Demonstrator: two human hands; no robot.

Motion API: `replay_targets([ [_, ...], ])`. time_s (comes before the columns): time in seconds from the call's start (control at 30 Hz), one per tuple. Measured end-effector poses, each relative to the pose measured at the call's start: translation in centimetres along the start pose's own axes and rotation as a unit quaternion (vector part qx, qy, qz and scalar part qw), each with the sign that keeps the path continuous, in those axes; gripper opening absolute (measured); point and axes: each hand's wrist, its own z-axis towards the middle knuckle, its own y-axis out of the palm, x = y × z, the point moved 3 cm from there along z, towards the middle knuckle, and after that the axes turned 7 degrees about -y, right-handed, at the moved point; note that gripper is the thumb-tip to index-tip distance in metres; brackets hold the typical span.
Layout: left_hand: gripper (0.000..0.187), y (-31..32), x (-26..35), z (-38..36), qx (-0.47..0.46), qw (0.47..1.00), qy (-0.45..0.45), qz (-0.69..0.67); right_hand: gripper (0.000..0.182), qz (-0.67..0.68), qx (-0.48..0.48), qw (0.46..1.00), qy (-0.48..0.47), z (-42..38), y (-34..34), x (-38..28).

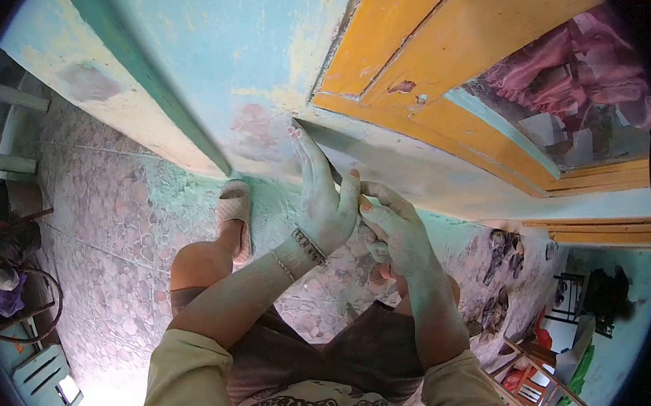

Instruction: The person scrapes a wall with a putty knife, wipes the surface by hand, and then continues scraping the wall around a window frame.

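Note:
My left hand (318, 203) is raised edge-on before the wall, its fingers stretched out together and its thumb apart. Pale dust coats it, and a beaded bracelet (308, 246) circles the wrist. Close against its palm side is my right hand (399, 232), also dusty, with fingers curled and thumb laid over; I cannot tell what it grips. Behind the left fingers a dark grey tapering shape (336, 143) runs along the wall. The blue wall (254, 49) has a patchy, pinkish worn area (256, 128) near the left fingertips.
An orange window frame (405, 39) with glass is at upper right. A green edge strip (158, 79) runs down the wall. My slippered foot (234, 209) stands on the stone-patterned floor (98, 196). Shoes (503, 255) lie right, beside wooden furniture (530, 377); a chair (47, 381) stands left.

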Motion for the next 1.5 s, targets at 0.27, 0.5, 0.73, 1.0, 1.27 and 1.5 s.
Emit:
replay_targets([
  [0.27,0.077,0.3,0.5,-0.2,0.016,0.997,0.035,0.069,0.035,0.017,-0.003,1.000,-0.012,0.0,-0.9,0.9],
  [0.5,0.081,-0.1,0.0,0.0,-0.002,1.000,0.000,-0.017,0.033,0.042,0.007,0.999,-0.014,-0.3,0.0,1.0],
  [0.73,0.079,-0.3,-0.3,-0.3,0.004,1.000,0.003,-0.012,0.034,0.015,-0.009,1.000,-0.012,0.2,0.0,1.1],
  [1.0,0.080,-0.3,-0.3,0.1,0.014,1.000,-0.002,0.015,0.037,0.024,-0.007,0.999,-0.021,0.5,-0.3,1.3],
  [1.27,0.078,0.1,-0.2,0.1,0.066,0.975,0.062,0.202,0.036,0.022,0.001,0.999,-0.024,0.3,-0.2,0.9],
  [1.5,0.076,-0.9,0.1,0.5,0.052,0.982,0.060,0.169,0.036,0.036,-0.010,0.998,-0.059,0.9,-0.1,2.0],
])
